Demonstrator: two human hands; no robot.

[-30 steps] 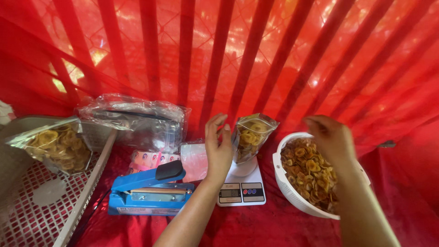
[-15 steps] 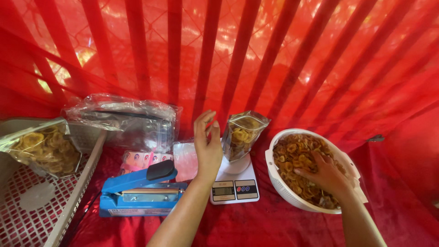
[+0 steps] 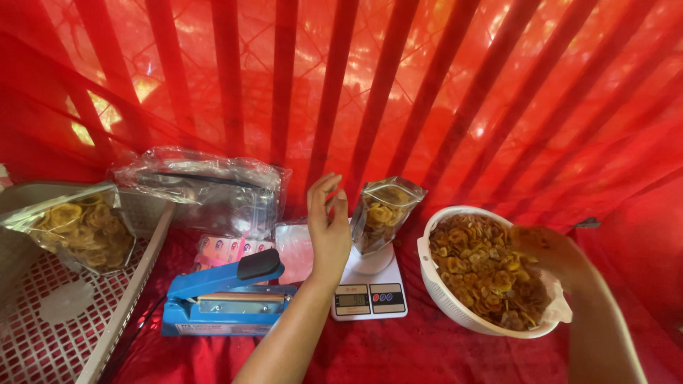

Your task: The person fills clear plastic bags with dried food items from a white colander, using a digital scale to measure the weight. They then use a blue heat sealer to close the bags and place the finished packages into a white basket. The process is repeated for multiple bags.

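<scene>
Chip bags (image 3: 382,213): two; bowl (image 3: 434,284), seemingly one.

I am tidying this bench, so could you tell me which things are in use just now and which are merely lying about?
In use:
left hand beside the clear bag of chips
white scale under that bag
right hand over the white bowl of chips

Lying about:
blue heat sealer
stack of empty bags
filled bag in the grey crate
</scene>
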